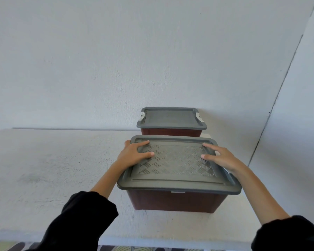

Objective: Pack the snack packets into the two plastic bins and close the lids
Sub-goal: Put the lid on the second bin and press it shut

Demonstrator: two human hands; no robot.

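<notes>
Both hands are down on the near lid [176, 160], and this looks like the closing press. The left hand [136, 153] lies at the lid's far-left corner, fingers spread flat, thumb out at the rim. The right hand [219, 156] mirrors it on the far-right side. Neither grip is clenched: both are released, palms and straight fingers pushing on the grey plastic, grasping nothing.

The near bin [176, 200], red-brown under its lid, stands on the white desk [62, 160]. Just behind it, against the wall [134, 51], is the far bin [170, 132], with the far lid [170, 117] already on and a white latch [199, 117] showing at each end. No snack packets are in sight; I judge they are inside the bins, so the task looks nearly done.

Now, what could go wrong? Both hands load the far half of the lid, so the near edge may not seat, and a corner could ride up on the rim. If a packet sits too high inside, the lid could bow or spring back once the pressure comes off. The near bin's latches are hidden under the hands and wrists, so I cannot tell whether they are clipped. A lid that only rests there would lift off at the first carry. A hard push toward the wall could also slide the bin into the far one.
</notes>
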